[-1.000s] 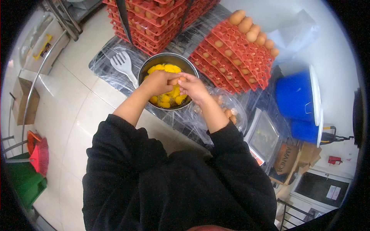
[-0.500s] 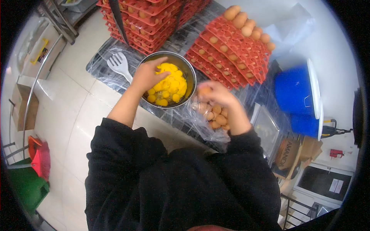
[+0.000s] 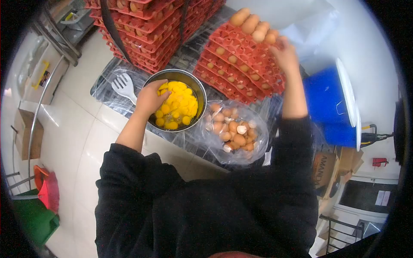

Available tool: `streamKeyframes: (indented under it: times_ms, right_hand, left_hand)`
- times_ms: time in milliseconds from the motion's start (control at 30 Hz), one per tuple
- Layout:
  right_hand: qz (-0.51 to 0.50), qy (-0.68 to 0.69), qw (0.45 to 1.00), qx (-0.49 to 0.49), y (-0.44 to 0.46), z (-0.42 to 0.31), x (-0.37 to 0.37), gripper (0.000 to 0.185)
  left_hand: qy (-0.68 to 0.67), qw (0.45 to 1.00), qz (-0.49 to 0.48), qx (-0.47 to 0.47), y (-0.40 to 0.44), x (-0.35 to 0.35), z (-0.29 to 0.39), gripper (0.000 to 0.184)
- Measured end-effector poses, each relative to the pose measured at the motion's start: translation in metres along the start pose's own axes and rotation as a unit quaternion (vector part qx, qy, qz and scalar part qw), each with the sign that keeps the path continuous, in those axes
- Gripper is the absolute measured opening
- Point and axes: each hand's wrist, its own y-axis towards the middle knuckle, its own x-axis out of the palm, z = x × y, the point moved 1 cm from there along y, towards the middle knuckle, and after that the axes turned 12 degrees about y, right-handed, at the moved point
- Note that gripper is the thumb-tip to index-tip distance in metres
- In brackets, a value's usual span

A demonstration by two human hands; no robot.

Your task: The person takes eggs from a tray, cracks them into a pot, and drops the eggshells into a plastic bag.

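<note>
whole brown eggs (image 3: 250,26) lie in a row along the far edge of the top red tray (image 3: 243,45) of a stack. my right hand (image 3: 284,53) is at the right end of this row, fingertips at the last egg; blur hides whether i have hold of it, and i cannot tell how far the grip is closed. my left hand (image 3: 154,98) lies over the left rim of the pot (image 3: 200,94), thumb spread apart from the fingers, nothing visible in its grasp. inside the pot, many yellow yolks (image 3: 178,105) crowd together. just right of the pot, a clear plastic bag (image 3: 258,152) contains brown shells (image 3: 234,127), several showing pale insides. left of the pot, a white slotted turner (image 3: 124,88) rests on the film-wrapped table (image 3: 103,88). behind stands a taller stack of red trays (image 3: 146,36) with dark straps (image 3: 112,30); at right, blue containers (image 3: 325,96) with white lids.
</note>
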Motion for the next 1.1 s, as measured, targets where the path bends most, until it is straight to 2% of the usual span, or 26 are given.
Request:
streamKeyframes:
  times_ms: [33,133,267,400,467,500,533,567,600,667,700,733,833,967,1067,1100]
  right_hand:
    - [-0.014,-0.006,1.0,-0.02,0.02,0.012,0.009,0.04]
    - [-0.058,-0.222,0.969,-0.09,0.044,0.0,0.039,0.038]
    - [-0.085,-0.14,0.986,0.017,0.076,0.029,0.068,0.042]
    - [0.035,-0.093,0.994,-0.036,0.076,0.038,0.074,0.047]
    - [0.037,-0.091,0.987,-0.13,0.016,-0.019,0.055,0.046]
    - [0.023,-0.084,0.977,-0.195,-0.021,-0.049,0.053,0.041]
    - [-0.073,-0.116,0.977,-0.165,-0.051,-0.062,0.059,0.037]
    - [-0.044,-0.009,0.988,-0.151,-0.093,-0.067,0.069,0.037]
    - [-0.099,0.05,0.981,-0.159,-0.122,-0.062,0.083,0.042]
    - [-0.14,0.119,0.969,-0.163,-0.17,-0.046,0.118,0.043]
    - [-0.14,0.135,0.963,-0.188,-0.188,-0.029,0.14,0.042]
    - [-0.174,0.117,0.965,-0.157,-0.207,-0.019,0.155,0.041]
    - [-0.218,0.109,0.964,-0.104,-0.226,-0.013,0.169,0.042]
    - [-0.153,0.189,0.968,-0.067,-0.214,-0.029,0.159,0.042]
    - [-0.218,0.074,0.97,-0.08,-0.219,-0.005,0.18,0.041]
    - [-0.197,0.111,0.972,-0.072,-0.211,-0.01,0.18,0.041]
  left_hand:
    - [-0.004,1.0,-0.008,-0.011,0.0,0.0,0.001,0.041]
    - [-0.001,1.0,0.001,0.0,-0.002,0.001,0.002,0.04]
    - [0.001,1.0,0.011,-0.013,-0.005,-0.002,-0.003,0.039]
    - [0.004,0.999,0.015,-0.035,-0.007,-0.009,-0.007,0.04]
    - [0.009,0.999,0.012,-0.046,-0.006,-0.009,-0.01,0.041]
    - [0.01,0.999,0.013,-0.043,-0.006,-0.008,-0.011,0.041]
    - [0.011,0.999,0.015,-0.04,-0.005,-0.008,-0.012,0.041]
    - [0.012,0.999,0.018,-0.036,-0.005,-0.007,-0.013,0.04]
    - [0.011,0.999,0.016,-0.033,-0.005,-0.006,-0.014,0.04]
    - [0.009,1.0,0.017,-0.024,-0.003,-0.005,-0.014,0.04]
    - [0.005,1.0,0.018,-0.019,-0.003,-0.004,-0.015,0.04]
    - [0.003,1.0,0.021,-0.015,-0.002,-0.003,-0.016,0.04]
    - [-0.001,1.0,0.016,-0.02,-0.003,-0.009,-0.012,0.04]
    - [-0.003,1.0,0.026,-0.003,-0.005,-0.009,-0.014,0.041]
    - [-0.041,0.999,0.012,-0.01,-0.005,-0.01,-0.008,0.04]
    - [-0.044,0.998,0.022,0.024,-0.003,-0.011,-0.006,0.041]
